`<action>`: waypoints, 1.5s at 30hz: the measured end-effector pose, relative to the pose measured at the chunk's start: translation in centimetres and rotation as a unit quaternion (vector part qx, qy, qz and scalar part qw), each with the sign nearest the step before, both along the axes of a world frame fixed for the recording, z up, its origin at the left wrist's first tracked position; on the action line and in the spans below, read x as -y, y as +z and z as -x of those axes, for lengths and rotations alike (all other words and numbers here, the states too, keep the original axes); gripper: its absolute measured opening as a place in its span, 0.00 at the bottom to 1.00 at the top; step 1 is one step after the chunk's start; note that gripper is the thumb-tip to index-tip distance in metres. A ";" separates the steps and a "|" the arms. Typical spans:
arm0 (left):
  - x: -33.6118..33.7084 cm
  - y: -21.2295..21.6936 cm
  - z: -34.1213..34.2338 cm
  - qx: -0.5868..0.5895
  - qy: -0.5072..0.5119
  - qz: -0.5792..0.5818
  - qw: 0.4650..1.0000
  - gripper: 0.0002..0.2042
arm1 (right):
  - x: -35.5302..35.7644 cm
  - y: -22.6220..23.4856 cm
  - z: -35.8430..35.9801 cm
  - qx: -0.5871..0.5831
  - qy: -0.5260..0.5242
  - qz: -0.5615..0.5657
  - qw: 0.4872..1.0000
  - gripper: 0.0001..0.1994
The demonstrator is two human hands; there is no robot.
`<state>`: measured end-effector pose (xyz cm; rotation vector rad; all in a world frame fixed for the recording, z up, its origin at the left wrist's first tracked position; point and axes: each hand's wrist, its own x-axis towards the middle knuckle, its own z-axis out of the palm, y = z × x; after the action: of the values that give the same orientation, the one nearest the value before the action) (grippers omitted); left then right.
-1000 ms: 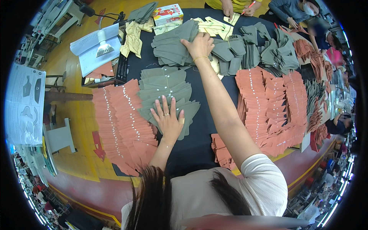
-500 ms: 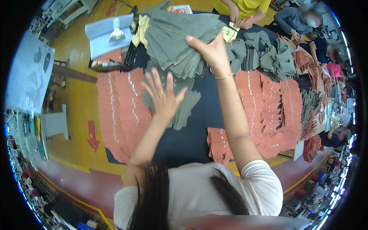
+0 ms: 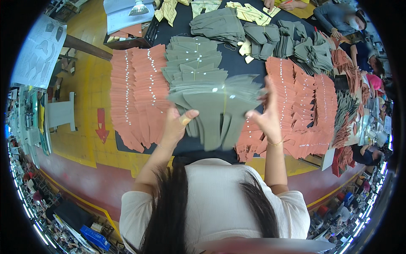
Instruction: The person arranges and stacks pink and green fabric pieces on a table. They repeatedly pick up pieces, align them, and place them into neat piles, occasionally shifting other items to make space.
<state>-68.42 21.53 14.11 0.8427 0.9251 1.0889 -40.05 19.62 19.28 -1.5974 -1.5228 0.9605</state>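
A thick bundle of grey-green cut fabric pieces (image 3: 211, 106) is held up in front of me, a yellow tie across its middle and small white labels on its top edge. My left hand (image 3: 174, 127) grips its left side, thumb in front and the other fingers hidden behind. On the right edge, my right hand (image 3: 270, 118) holds it with the thumb low and the fingers higher, a little blurred. Just beyond lies a fanned row of the same grey-green pieces (image 3: 192, 59), overlapping and labelled.
Fanned rows of orange-red pieces lie on the left (image 3: 139, 93) and right (image 3: 292, 110) of the dark table (image 3: 239, 63). Behind are grey-green stacks (image 3: 218, 25), pale yellow pieces (image 3: 249, 13) and a box with papers (image 3: 133, 41). Co-workers (image 3: 338, 19) sit at the far right.
The far grey-green stack my right hand was on is now let go. Both hands have come nearer and lifted a bundle between them. The far row of grey-green pieces is now uncovered.
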 end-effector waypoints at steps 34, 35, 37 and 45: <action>-4.3 -7.0 2.0 -0.379 0.223 -0.178 0.880 0.42 | -32.0 -15.8 -1.5 0.213 -0.238 -0.060 0.946 0.32; -4.8 -6.4 2.1 -0.387 0.226 -0.169 0.878 0.39 | -34.1 -16.0 -1.3 0.223 -0.272 -0.011 0.936 0.34; -5.3 -5.2 2.3 -0.377 0.237 -0.144 0.884 0.37 | -37.3 -16.0 -1.3 0.192 -0.271 0.086 0.939 0.38; -7.6 -4.1 4.7 -0.416 0.240 -0.151 0.864 0.33 | -38.0 -13.6 0.4 0.258 -0.247 0.094 0.929 0.39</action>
<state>-73.08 29.12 10.05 1.4461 1.7873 1.3320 -40.46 57.58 5.67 -2.3603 -1.2568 0.4246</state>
